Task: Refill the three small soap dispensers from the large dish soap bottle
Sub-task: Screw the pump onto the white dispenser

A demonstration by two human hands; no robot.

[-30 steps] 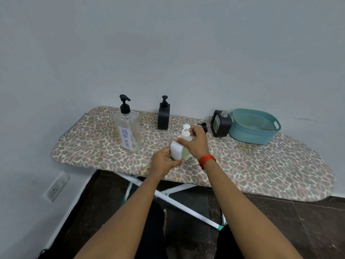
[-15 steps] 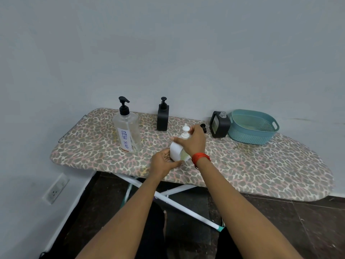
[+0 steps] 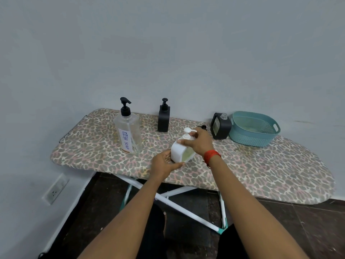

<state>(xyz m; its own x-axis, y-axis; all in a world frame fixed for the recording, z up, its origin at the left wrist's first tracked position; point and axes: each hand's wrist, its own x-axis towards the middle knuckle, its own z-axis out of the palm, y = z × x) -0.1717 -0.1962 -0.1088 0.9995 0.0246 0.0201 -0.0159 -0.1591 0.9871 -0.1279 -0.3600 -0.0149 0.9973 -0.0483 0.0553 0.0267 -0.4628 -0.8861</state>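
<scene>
A small white soap dispenser (image 3: 178, 153) with pale green liquid stands on the ironing board (image 3: 261, 171). My left hand (image 3: 164, 164) grips its base from the left. My right hand (image 3: 198, 143) curls around its neck and white pump head. The large clear bottle (image 3: 128, 133) labelled DISH SOAP stands upright to the left with a black pump on. A black dispenser (image 3: 164, 118) with its pump on stands behind. Another black dispenser (image 3: 220, 126) without a pump stands to the right, and a loose black pump (image 3: 203, 127) lies beside it, partly hidden by my right hand.
A teal plastic basket (image 3: 254, 129) sits at the board's back right by the wall. The board has white crossed legs (image 3: 179, 204) on a dark tiled floor. A wall socket (image 3: 55, 191) is low on the left wall.
My right hand has shifted around the white pump head, whose spout has turned. The white dispenser stays held in the same spot; the view moved slightly.
</scene>
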